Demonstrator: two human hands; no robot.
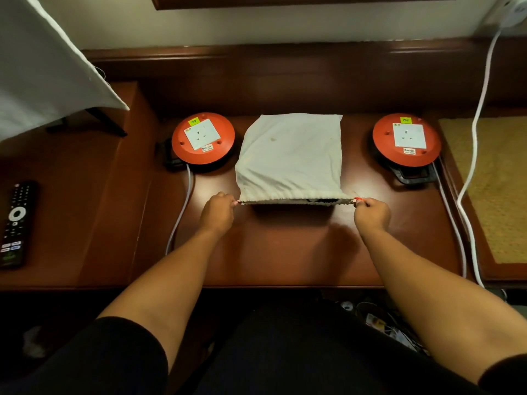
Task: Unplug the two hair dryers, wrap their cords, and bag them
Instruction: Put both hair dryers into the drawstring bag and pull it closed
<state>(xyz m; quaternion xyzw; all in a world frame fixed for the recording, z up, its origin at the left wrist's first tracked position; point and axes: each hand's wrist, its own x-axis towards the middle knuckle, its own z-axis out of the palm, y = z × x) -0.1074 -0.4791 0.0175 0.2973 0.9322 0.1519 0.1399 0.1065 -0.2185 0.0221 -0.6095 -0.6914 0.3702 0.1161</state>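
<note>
White bag (291, 155) (faintly stained), two orange reels (203, 137), reddish-brown desk (285, 252).

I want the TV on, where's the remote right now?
Head view, far left: the remote lies on the lower wooden shelf, left of the left orange cord reel.

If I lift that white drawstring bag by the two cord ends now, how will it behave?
The bag is soft cloth and bulges, so it will likely sag and swing under the pinching left hand and right hand. Its mouth shows a dark gap, so it may cinch further under load. The bulge suggests some weight inside.
</note>
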